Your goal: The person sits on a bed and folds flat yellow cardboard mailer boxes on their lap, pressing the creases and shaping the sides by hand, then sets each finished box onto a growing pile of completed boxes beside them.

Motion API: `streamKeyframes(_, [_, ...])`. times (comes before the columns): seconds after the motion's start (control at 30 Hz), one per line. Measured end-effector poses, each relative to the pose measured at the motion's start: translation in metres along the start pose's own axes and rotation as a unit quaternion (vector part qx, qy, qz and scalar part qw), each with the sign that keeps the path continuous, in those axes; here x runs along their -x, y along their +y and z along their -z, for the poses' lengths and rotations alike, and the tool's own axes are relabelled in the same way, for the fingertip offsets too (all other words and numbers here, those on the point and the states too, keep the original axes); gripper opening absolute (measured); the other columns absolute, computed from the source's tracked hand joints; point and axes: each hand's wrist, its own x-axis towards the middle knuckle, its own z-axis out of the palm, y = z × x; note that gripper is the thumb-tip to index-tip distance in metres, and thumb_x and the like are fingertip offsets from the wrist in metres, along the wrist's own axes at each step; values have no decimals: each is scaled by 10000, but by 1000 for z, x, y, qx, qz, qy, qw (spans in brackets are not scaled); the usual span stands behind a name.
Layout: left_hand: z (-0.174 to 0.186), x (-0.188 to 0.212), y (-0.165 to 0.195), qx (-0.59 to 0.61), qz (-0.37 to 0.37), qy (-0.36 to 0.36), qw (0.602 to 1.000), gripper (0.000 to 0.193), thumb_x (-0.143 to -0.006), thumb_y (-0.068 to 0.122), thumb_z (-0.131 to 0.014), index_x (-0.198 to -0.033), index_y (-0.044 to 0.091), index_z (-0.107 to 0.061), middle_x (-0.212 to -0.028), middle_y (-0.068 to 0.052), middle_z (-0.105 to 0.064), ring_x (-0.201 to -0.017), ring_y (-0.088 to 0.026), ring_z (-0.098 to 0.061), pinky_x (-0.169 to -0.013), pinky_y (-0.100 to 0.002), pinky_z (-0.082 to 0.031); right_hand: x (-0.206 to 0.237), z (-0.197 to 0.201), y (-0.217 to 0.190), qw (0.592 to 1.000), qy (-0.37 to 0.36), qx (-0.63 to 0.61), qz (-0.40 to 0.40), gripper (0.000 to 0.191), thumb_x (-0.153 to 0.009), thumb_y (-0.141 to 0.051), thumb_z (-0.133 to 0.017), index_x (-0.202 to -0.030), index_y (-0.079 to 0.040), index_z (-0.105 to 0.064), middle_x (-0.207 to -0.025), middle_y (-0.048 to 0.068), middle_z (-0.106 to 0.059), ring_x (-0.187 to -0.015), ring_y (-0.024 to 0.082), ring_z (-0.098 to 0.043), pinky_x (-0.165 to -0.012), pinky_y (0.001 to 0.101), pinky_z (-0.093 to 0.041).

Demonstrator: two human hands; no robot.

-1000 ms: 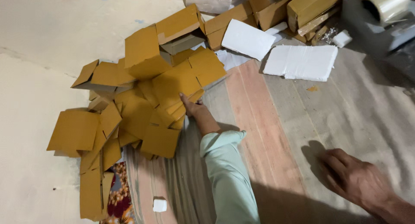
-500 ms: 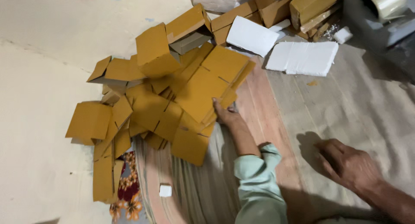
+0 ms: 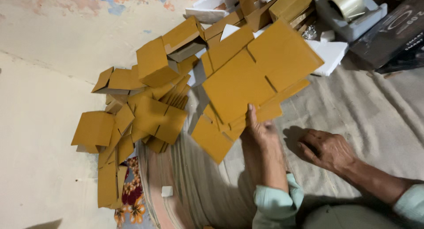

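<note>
Left hand (image 3: 260,129) gripped a stack of flat brown die-cut cardboard box blanks (image 3: 251,79), lifted and tilted above the striped grey cloth (image 3: 375,105). Right hand (image 3: 327,148) rested loosely curled on the cloth, holding nothing. Pile of folded brown cartons (image 3: 141,109) lay to the left; tape dispenser (image 3: 349,8) top right.

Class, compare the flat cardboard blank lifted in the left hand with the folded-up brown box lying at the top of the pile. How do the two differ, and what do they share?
The flat blank is unfolded, a slotted sheet; the folded box is already a closed block. The flat blank is held up off the cloth by the left hand; the folded box rests on the pile, untouched. The flat blank shows a far wider face than the folded box. Both are plain brown cardboard.
</note>
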Motion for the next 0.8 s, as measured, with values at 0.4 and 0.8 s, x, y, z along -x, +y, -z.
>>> streamKeyframes(0.4, [-14, -25, -1, 19, 30, -52, 998, 333, -897, 274, -810, -1168, 105, -711, -1073, 18, -729, -748, -91, -593, -612, -219, -483, 0, 9, -8, 999, 9, -26, -19, 290, -886, -336, -661, -1052, -105, -717, -1052, 52, -740, -799, 290, -727, -709, 394, -606])
streamKeyframes(0.8, [-92, 10, 102, -111, -156, -126, 973, 296, -965, 263, -713, -1151, 32, -701, -933, -42, -713, -675, -107, -599, -509, -232, -437, -3, 15, -8, 997, -59, -14, -45, 371, -917, -347, -583, -1200, -116, -648, -1158, 71, -679, -762, 281, -719, -707, 400, -614])
